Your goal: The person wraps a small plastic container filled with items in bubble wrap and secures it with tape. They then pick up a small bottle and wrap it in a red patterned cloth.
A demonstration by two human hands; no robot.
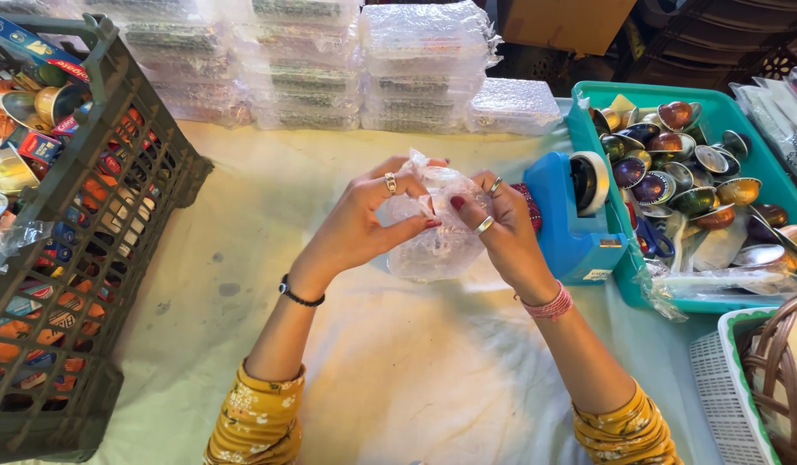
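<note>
Both my hands hold a small bundle wrapped in clear bubble wrap (433, 245) above the cloth-covered table (244, 258). My left hand (364, 220) pinches its left side between thumb and fingers. On the right side, my right hand (493, 228) grips the wrap, thumb pressed on the front. What is inside the wrap is hidden. A blue tape dispenser (571, 220) with a roll of clear tape stands just right of my right hand.
A dark plastic crate (114, 172) full of colourful small packages stands at the left. Stacks of bubble-wrapped bundles (330, 65) line the back. A teal tray (734, 112) with several shiny metal bowls sits at the right, and a white basket (734, 387) at the lower right.
</note>
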